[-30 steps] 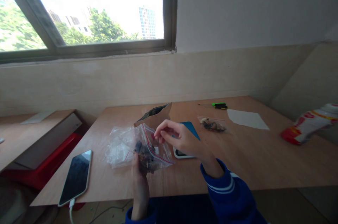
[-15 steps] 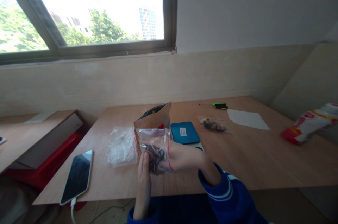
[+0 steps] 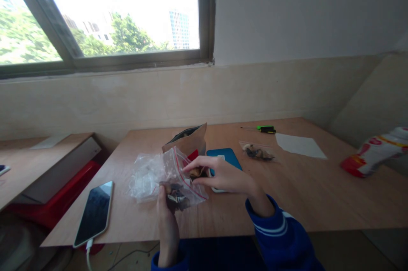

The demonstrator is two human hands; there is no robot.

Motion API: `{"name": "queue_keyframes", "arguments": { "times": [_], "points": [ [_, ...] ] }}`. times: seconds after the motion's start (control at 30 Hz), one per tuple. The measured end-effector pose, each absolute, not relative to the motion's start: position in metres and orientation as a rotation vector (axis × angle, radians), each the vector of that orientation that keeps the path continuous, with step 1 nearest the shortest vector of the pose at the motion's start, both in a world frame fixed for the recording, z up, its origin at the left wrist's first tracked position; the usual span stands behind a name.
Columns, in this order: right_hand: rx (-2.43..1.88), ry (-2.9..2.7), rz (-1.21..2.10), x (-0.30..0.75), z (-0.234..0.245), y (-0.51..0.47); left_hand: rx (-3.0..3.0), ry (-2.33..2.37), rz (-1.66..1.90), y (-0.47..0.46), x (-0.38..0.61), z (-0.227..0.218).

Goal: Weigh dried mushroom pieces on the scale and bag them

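Note:
My left hand (image 3: 167, 220) grips the lower left of a clear zip bag (image 3: 188, 194), its thumb on the front. Dark and brown dried pieces, perhaps mushroom, lie in the bottom of this tilted bag. At its red-lined mouth, my right hand (image 3: 228, 176) pinches a brown dried piece (image 3: 197, 172) between thumb and fingers. Behind the bag stands an open brown paper pouch (image 3: 193, 141) with a dark lining. A small scale with a blue top (image 3: 234, 157) is partly covered by my right hand. Clear empty-looking plastic bags (image 3: 143, 179) lie left of my hands.
Another zip bag of dried pieces (image 3: 257, 152) rests to the right. Farther back are a green-and-black screwdriver (image 3: 266, 129) and white paper (image 3: 300, 145). A phone (image 3: 94, 210) with a cable lies at left, and a red-and-white bottle (image 3: 372, 152) at far right.
My right hand has come out of the zip bag, up and to the right, with a brown dried piece in its fingers. The bag has tilted, and my left hand has shifted slightly left.

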State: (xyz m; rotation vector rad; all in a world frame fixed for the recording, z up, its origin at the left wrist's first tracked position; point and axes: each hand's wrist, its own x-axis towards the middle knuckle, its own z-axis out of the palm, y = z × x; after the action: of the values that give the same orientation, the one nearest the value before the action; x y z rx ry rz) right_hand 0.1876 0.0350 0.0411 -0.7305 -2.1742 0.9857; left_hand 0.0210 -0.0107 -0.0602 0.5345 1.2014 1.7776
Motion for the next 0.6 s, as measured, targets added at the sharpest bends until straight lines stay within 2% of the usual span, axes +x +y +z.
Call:
{"name": "queue_keyframes", "arguments": {
  "times": [0.23,0.6],
  "points": [
    [-0.563,-1.732,0.821,0.183,0.067,0.083,0.461,1.089,1.839,-0.012,0.014,-0.053],
    [-0.647,-1.869,0.707,0.164,0.050,0.133,0.459,1.117,1.827,-0.013,0.011,-0.053]
  ]
}}
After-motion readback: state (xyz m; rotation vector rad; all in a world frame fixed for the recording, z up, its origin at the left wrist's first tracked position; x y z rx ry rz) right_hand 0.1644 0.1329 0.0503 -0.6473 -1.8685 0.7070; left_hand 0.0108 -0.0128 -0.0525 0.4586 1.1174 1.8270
